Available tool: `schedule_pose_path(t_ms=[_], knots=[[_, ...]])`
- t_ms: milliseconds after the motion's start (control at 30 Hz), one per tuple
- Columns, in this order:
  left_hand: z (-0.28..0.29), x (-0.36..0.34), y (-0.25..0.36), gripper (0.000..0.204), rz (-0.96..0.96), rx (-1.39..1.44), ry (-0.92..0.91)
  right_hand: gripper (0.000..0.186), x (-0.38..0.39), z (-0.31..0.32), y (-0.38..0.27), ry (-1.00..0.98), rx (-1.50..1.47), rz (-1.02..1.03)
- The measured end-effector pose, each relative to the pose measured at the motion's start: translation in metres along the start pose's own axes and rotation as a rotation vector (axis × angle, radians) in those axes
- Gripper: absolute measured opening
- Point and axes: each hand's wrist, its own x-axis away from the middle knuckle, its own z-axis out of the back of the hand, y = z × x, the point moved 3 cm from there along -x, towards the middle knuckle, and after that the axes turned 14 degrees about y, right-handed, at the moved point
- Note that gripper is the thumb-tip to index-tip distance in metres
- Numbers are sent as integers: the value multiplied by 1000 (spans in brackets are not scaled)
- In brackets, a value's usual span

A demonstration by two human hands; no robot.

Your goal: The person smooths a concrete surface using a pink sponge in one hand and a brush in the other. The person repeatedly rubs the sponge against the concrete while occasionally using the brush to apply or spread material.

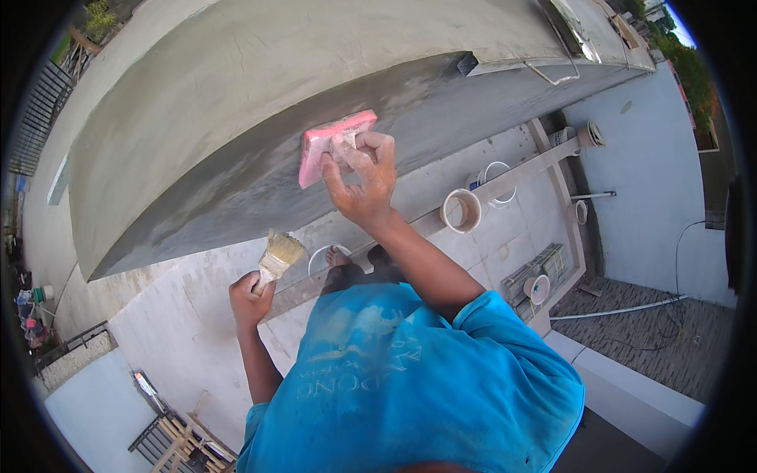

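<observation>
Two tools in two hands at a curved grey wall

Materials, left to right: the wall [236, 181] is showing a smooth, curved face, dark grey with damp-looking patches. The brush [281, 251] is spreading a broad fan of pale yellow bristles above a whitish handle. The float [318, 146] is presenting a flat pink slab smeared with pale residue.

Grip: the left hand [252, 296] is clenching the brush handle, bristles pointing upward near the wall's lower edge. The right hand [364, 180] is clamping the float from behind, the slab lying just beyond the fingertips and facing the wall; its contact with the surface is staying unclear from this angle. The fingers are hiding part of the float's back.

Surroundings: the right forearm is crossing in front of a long plank [532, 169] and covering part of it. A tan bucket [460, 211] is standing beside the plank; a white bucket [475, 181] is sitting partly hidden behind it.
</observation>
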Motion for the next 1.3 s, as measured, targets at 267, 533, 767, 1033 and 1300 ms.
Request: schedule_pose_path(t_ms=[267, 533, 767, 1033, 1300], knots=[[24, -29, 93, 26, 15, 416, -27, 43, 28, 40, -35, -555, -633, -421], [33, -7, 61, 24, 44, 214, -52, 44, -51, 12, -58, 195, -336, -151], [43, 21, 3, 23, 228, 149, 20, 41, -37, -63, -93, 221, -123, 230], [56, 65, -54, 27, 529, 184, 52, 30, -56, -23, -38, 283, 23, 272], [52, 34, -39, 26, 377, 203, 46, 35, -18, -79, -110, 204, -151, 253]])
